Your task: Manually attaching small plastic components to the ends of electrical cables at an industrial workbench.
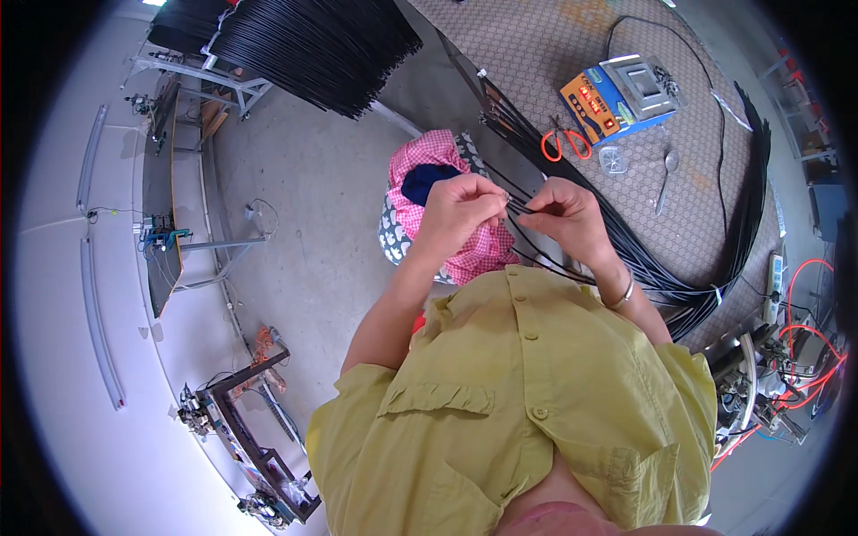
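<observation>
My left hand (460, 213) is closed in a pinch, thumb against forefinger, at the thin end of a black cable. Facing it, my right hand (572, 221) pinches the same black cable (527, 211) a short way along. The fingertips hide the exact tip. More black cable (550, 261) curves below my hands toward the right. Under my left hand lies a pink-and-white checked cloth (483, 255) with a dark blue cloth (427, 183) on it, over a grey cover with a white pattern.
A patterned table (536, 36) at right bears a blue-and-orange heating box (617, 103), orange-handled scissors (565, 145), a small clear dish (612, 161), a spoon (667, 181) and a long black cable bundle (742, 214). More black cables (304, 45) hang on a rack at upper left.
</observation>
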`<action>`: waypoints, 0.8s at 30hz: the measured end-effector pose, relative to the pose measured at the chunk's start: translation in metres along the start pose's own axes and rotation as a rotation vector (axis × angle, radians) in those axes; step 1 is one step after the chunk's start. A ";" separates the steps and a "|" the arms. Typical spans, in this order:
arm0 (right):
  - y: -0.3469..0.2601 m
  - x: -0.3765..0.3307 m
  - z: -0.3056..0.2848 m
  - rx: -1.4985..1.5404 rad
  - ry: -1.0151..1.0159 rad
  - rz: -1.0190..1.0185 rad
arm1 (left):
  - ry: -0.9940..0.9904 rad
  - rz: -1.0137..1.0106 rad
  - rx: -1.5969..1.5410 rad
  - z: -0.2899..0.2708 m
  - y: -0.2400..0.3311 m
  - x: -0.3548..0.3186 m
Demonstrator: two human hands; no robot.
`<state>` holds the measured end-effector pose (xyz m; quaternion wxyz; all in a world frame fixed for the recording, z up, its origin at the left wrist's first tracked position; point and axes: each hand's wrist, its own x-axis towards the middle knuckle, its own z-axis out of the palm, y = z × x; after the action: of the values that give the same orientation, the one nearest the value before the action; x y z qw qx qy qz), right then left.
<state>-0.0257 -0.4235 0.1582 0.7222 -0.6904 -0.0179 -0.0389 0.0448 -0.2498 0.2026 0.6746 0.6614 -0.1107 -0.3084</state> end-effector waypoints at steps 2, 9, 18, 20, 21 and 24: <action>-0.003 0.000 -0.003 -0.118 -0.003 -0.014 | -0.056 -0.101 -0.035 -0.004 0.005 0.003; 0.006 0.002 0.013 0.250 0.171 0.160 | 0.178 0.002 -0.519 0.020 -0.023 0.008; 0.009 -0.001 0.024 0.545 0.191 0.253 | 0.321 0.151 -0.683 0.043 -0.035 -0.001; 0.012 -0.001 0.025 0.576 0.187 0.237 | 0.317 0.166 -0.707 0.046 -0.035 -0.002; 0.013 -0.002 0.025 0.592 0.186 0.228 | 0.320 0.161 -0.711 0.048 -0.036 -0.003; 0.008 -0.002 0.025 0.578 0.205 0.250 | 0.317 0.139 -0.713 0.049 -0.036 -0.004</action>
<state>-0.0260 -0.3985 0.1514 0.8855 -0.4460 0.1293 -0.0123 0.0043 -0.2858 0.1739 0.8900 0.4160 0.0643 -0.1753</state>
